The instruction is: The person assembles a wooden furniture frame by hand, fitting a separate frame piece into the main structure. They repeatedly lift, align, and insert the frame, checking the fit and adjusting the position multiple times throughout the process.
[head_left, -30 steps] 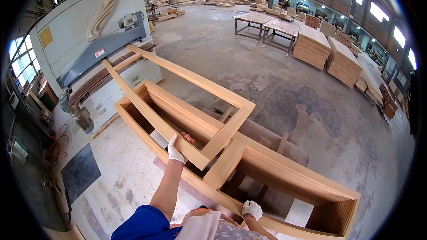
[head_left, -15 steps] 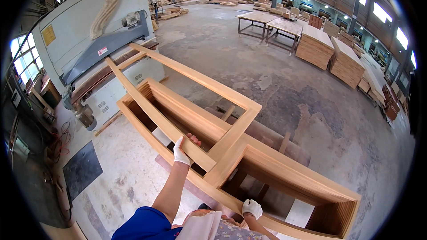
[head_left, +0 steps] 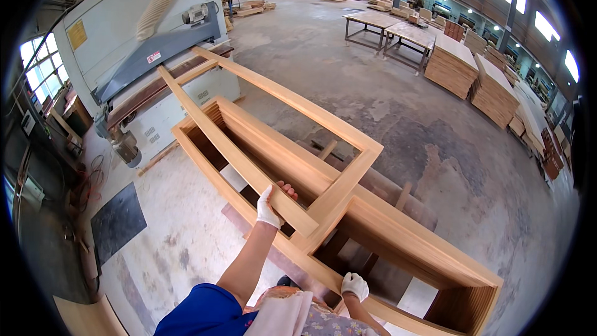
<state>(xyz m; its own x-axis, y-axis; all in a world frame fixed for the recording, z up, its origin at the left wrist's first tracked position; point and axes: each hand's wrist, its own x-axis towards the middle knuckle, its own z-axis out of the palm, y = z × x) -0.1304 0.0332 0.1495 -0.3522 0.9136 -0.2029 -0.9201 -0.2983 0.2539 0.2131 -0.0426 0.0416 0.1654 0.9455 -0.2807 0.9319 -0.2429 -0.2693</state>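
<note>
A long light-wood frame lies slanting over a stack of similar wooden frames. Its far end sits at the opening of a large grey-white machine. My left hand, in a white glove with bare fingertips, is closed round the near rail of the upper frame, close to its near corner. The thumb side lies on the near face and the fingertips show beyond the rail. Down at the right, my gloved right hand curls over the near edge of the stack, its fingertips partly hidden.
A ribbed hose and a motor are on the machine. On the floor at left lies a dark mat. Stacked boards and low tables stand at the far right.
The view has shifted a little, so the machine and frames appear farther right and mostly higher. Both hands keep their holds; no clear sliding of the frame shows.
</note>
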